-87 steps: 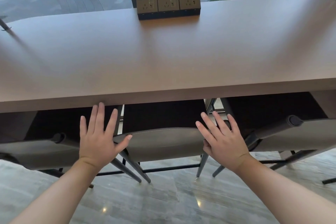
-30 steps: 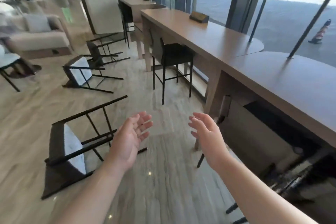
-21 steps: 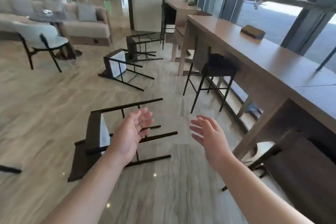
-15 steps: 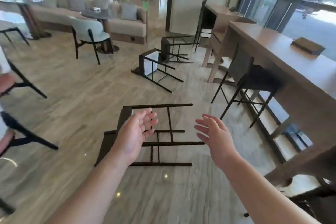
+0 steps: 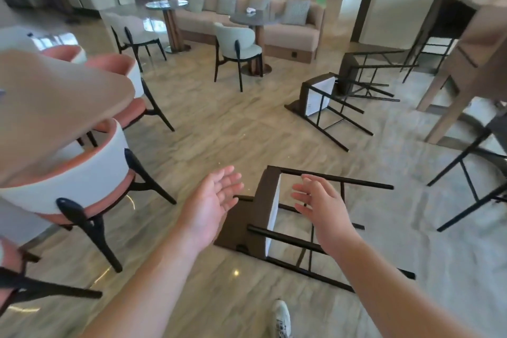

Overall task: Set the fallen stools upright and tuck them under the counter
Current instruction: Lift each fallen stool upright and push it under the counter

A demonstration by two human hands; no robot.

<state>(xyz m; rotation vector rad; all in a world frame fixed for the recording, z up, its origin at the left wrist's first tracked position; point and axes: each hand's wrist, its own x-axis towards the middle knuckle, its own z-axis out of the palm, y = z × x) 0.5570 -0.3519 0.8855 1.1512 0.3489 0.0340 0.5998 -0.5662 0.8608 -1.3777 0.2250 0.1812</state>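
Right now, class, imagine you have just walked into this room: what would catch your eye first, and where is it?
A dark stool lies on its side on the floor just ahead, with the left hand and right hand open above it, touching nothing. Two more fallen stools, the second stool and third stool, lie tangled farther back on the right. On the left stands a pink-and-white chair at a round table.

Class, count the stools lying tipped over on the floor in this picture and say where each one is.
3. The nearest stool lies between the hands; the second stool lies farther off to the right; the third stool lies just behind it. Others may be out of frame.
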